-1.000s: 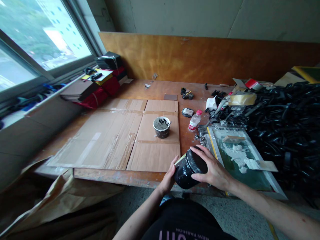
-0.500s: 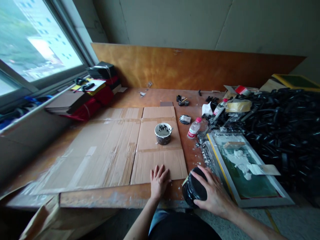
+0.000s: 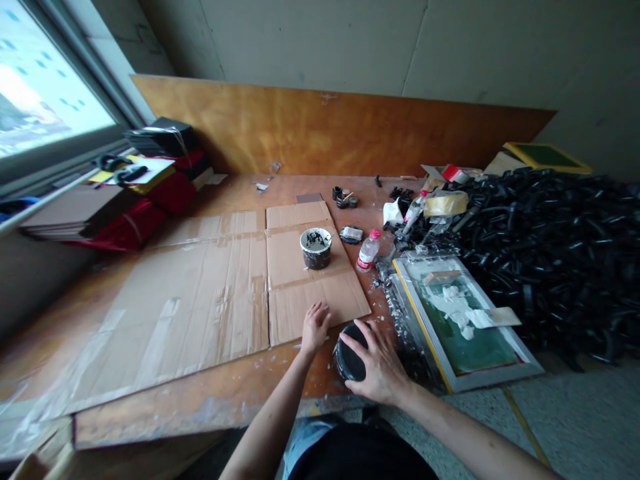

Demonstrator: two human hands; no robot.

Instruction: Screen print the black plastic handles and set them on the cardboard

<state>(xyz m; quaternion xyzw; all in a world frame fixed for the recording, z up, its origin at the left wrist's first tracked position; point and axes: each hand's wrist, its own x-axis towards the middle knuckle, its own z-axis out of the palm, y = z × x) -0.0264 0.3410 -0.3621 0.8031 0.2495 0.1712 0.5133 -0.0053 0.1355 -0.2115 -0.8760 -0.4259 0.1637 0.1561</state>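
black tub (image 3: 349, 360): round, dark and glossy, closed by a black lid
pose: upright, lid facing up
place: on the bench (image 3: 225, 393) close to its front edge, just beside the near right corner of the cardboard sheet (image 3: 310, 293)
contact: right hand (image 3: 377, 363) cupped over its top and right side

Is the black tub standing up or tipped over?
Standing up. The black tub sits on the table with its round lid facing up, and the right hand holds it from above.

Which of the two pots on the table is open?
The small pot on the cardboard: its top is uncovered, showing dark contents. The black pot under the right hand is lidded.
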